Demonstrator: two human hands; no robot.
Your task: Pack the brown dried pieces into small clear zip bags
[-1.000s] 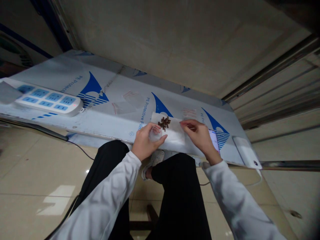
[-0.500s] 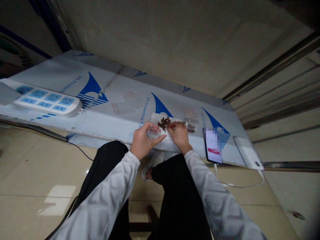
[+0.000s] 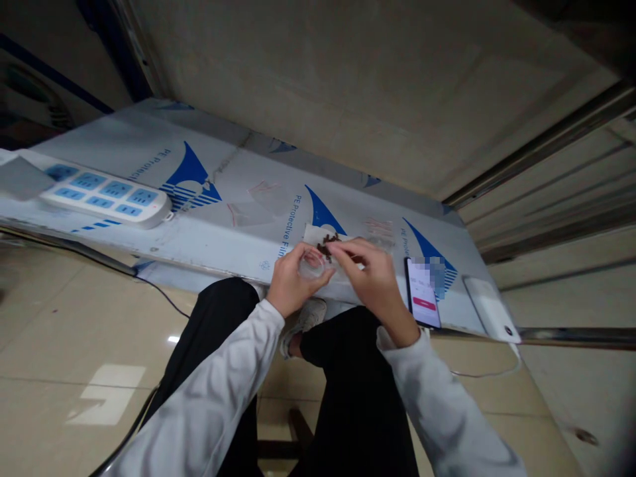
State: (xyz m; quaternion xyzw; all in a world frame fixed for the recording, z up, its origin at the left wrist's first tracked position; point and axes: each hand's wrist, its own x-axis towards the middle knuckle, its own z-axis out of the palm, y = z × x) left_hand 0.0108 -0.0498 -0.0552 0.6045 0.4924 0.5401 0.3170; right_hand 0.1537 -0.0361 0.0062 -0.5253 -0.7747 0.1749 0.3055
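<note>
My left hand (image 3: pixel 291 281) curls around a small clear plastic bag (image 3: pixel 311 265) with a red line along its mouth, which is held open towards the pile. Just right of the bag, my right hand (image 3: pixel 373 273) is closed in a pinch, its fingertips over the brown pieces; whatever they hold is too small to make out. Those small brown, rod-like pieces (image 3: pixel 326 244) lie heaped on a white sheet (image 3: pixel 312 232), partly hidden by the right fingers. Behind the right hand lie clear bags with red lines (image 3: pixel 380 228), partly covered.
Two flat clear bags (image 3: pixel 265 190) rest on the film-covered table (image 3: pixel 238 245), left of the sheet. A white power strip (image 3: pixel 112 195) is at the far left. A phone (image 3: pixel 422 295) and a white device with a cable (image 3: pixel 489 308) stand near the right front edge.
My right hand has lifted from the pile and moved right and nearer the camera, still pinched, its wrist turned. The left hand keeps its hold on the bag.
</note>
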